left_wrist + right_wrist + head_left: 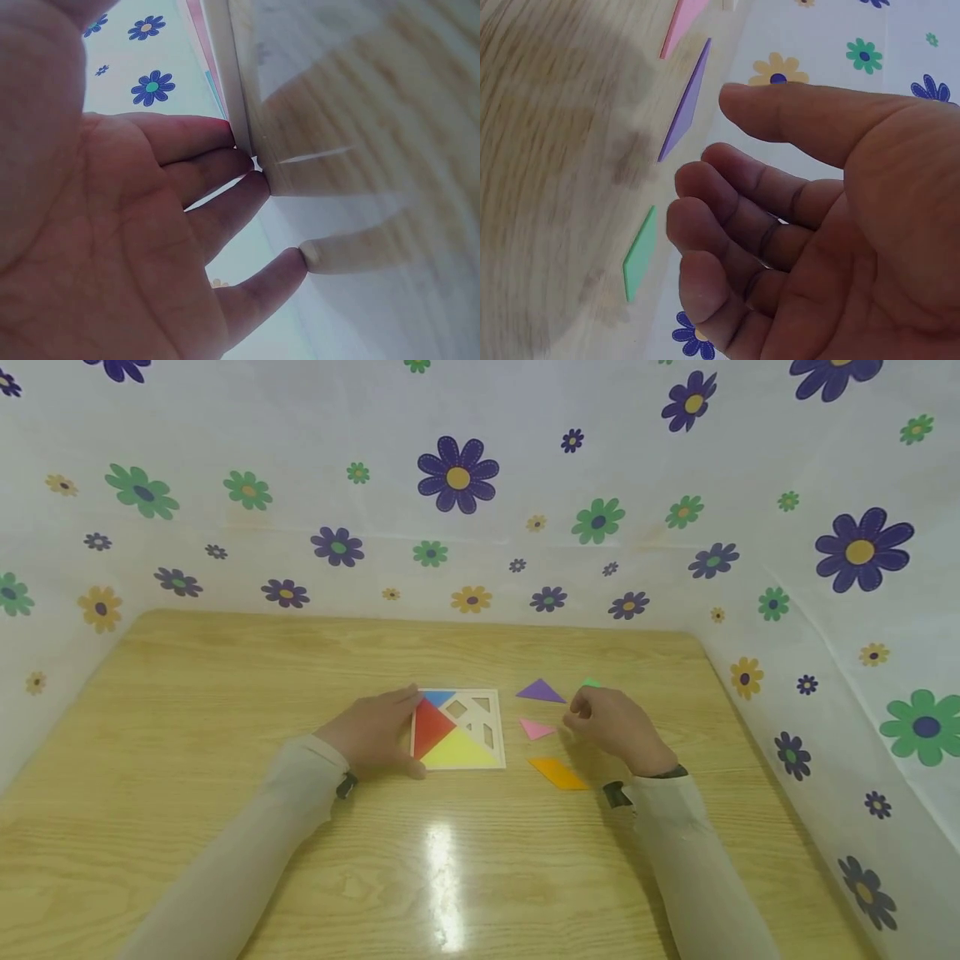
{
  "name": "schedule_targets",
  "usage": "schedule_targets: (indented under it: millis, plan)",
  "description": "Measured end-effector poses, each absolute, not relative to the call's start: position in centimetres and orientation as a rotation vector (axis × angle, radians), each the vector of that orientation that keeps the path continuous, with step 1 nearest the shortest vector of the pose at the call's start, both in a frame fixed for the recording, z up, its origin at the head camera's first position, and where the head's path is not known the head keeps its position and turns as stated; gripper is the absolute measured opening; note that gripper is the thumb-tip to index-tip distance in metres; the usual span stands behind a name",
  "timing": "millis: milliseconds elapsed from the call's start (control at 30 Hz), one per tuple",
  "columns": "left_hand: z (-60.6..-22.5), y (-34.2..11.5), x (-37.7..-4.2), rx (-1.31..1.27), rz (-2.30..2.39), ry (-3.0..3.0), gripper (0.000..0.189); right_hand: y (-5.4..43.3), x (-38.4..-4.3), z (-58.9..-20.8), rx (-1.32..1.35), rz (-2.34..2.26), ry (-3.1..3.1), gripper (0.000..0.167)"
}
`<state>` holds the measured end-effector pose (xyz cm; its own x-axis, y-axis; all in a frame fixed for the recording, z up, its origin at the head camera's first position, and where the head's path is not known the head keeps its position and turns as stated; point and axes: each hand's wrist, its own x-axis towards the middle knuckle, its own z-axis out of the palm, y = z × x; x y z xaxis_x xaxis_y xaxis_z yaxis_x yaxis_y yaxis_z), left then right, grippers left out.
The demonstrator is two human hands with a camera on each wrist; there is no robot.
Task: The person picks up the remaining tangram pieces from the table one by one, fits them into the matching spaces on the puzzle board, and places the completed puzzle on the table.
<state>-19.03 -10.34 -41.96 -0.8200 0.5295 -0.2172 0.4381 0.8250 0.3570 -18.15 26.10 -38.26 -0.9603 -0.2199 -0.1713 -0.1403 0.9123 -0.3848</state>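
Tangram board [478, 718] lies against the relaxed left hand [373, 732], while the empty right hand [617, 727], fingers loosely bent, hovers beside the purple triangle [542, 692], which a careless low sweep could knock askew.

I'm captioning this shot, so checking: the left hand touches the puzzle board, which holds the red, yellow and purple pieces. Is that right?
Not quite: the head view shows the left hand touching the puzzle board, which holds the red piece, yellow piece and blue piece, not the purple piece, which lies outside it.
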Motion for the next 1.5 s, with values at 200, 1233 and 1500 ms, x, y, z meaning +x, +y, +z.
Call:
schedule_targets:
  millis: [200,1233,1500]
  plan:
    - [-41.9,-10.4,-19.1,0.729,0.434,2.686,0.117,26.1,-18.0,-38.1,-0.318,-0.526,2.84,0.028]
    - [-42.4,-10.3,-19.1,0.688,0.446,2.687,0.108,23.8,-17.1,-39.2,-0.301,-0.386,2.565,0.029]
    - [-42.4,-10.4,-19.2,0.721,0.44,2.703,0.109,23.5,-16.9,-38.9,-0.255,-0.409,2.562,0.03]
